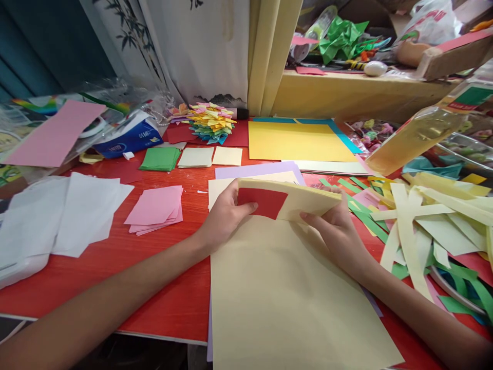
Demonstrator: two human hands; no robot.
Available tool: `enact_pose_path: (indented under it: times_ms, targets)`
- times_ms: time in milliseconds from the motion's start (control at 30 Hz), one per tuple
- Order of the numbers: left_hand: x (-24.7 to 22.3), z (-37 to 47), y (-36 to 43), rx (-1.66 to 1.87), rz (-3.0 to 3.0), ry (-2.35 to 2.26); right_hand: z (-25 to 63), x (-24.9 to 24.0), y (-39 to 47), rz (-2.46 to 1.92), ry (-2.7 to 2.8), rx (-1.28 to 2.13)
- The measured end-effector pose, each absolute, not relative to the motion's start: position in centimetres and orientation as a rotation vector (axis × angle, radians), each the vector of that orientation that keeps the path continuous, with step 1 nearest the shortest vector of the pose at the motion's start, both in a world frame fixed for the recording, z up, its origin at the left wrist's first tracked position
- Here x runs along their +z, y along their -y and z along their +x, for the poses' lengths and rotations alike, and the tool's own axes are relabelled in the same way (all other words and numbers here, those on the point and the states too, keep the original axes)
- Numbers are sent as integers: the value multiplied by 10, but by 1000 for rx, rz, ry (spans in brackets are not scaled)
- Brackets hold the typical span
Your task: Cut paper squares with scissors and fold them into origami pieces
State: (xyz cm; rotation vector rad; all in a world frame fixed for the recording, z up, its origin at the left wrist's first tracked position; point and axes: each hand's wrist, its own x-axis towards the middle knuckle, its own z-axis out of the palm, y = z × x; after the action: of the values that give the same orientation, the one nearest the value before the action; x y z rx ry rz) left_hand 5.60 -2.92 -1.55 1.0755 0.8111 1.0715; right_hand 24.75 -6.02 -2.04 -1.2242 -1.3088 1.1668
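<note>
Red tabletop (162, 277) fills much of my view, backed by a pale curtain (208, 51) with dark plant prints. On the left, the blue packet (131, 137) bears white characters too small for me to read; red print on the plastic bag (433, 23) up on the shelf (346, 90) is equally illegible from here, as is the green-and-red label (472, 100) on the bottle (419, 131) leaning in my picture.

Front and centre, the large cream sheet (285, 288) lies over lilac paper (262, 169), its long axis running away from me and its near end reaching past the table edge. At its far end a raised band stretches left to right, with a red square (265, 201) against its left part. My left hand (227, 211) pinches there, thumb on the square; my right hand (339, 226) grips the other end, thumb in front. I cannot tell how the hidden fingers behind sit. Pink squares (156, 208) lie to the left, paper scraps (408, 221) to the right.
</note>
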Motion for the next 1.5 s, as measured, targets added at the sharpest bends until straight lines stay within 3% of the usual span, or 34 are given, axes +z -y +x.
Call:
enact_pose_path:
  times_ms: [200, 667, 867, 1500]
  targets:
    - [-18, 56, 30, 1054, 1098, -808, 250, -23, 59, -1242, 1319, 1086]
    - [-20, 55, 26, 1007, 1116, -850, 249, -21, 58, -1322, 1292, 1244]
    - [-18, 56, 26, 1006, 1070, -823, 251, -21, 56, -1427, 1523, 1007]
    - [-18, 55, 27, 1003, 1023, -739, 252, -18, 55, -1327, 1186, 1372]
